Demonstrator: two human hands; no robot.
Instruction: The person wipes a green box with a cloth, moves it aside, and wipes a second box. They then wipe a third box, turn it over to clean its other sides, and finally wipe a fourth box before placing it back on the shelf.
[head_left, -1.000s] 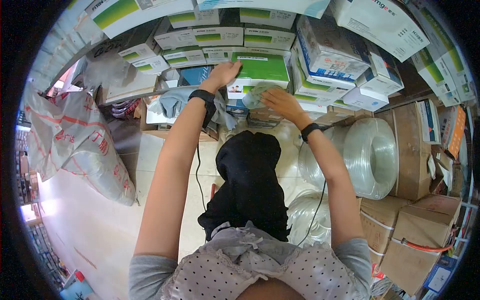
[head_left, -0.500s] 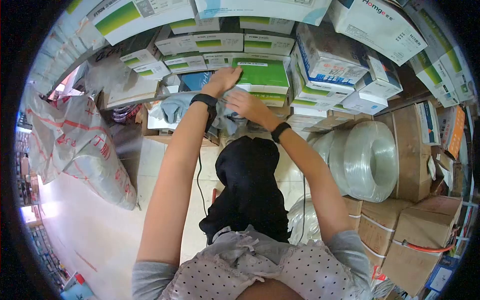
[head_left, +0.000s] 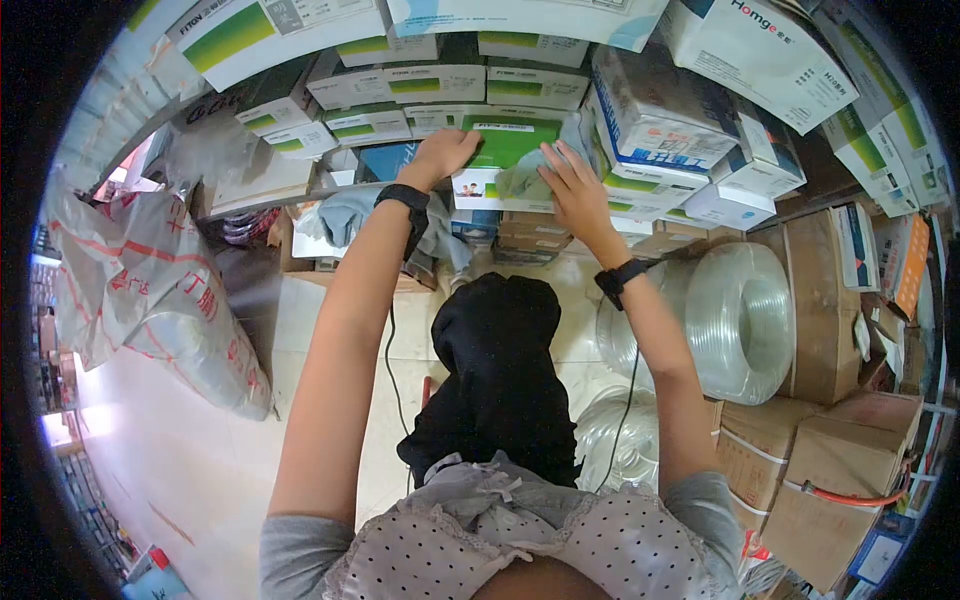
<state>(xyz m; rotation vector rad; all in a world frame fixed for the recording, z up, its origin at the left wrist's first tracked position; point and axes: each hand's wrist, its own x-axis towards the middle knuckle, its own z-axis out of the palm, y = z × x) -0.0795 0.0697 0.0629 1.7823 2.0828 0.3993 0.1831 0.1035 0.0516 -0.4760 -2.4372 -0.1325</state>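
Note:
A green-topped box (head_left: 500, 150) with a white front lies at the edge of the shelf. My left hand (head_left: 445, 157) is closed on its left end. Over the right part of the box lies a thin grey-green cloth (head_left: 525, 178), and my right hand (head_left: 578, 190) presses on it with the fingers apart. Whether the right fingers pinch the cloth is hard to see. Another bluish-grey cloth (head_left: 345, 217) hangs over an open carton below and left of the box.
White-and-green boxes (head_left: 435, 83) are stacked behind. Coiled clear hose (head_left: 735, 320) and brown cartons (head_left: 840, 480) stand on the right. A large plastic sack (head_left: 165, 300) stands on the left. Black cords hang near both arms.
My right hand has moved right, from the box's front left onto its right part, with cloth under it. The box has shifted toward me and its white front now shows.

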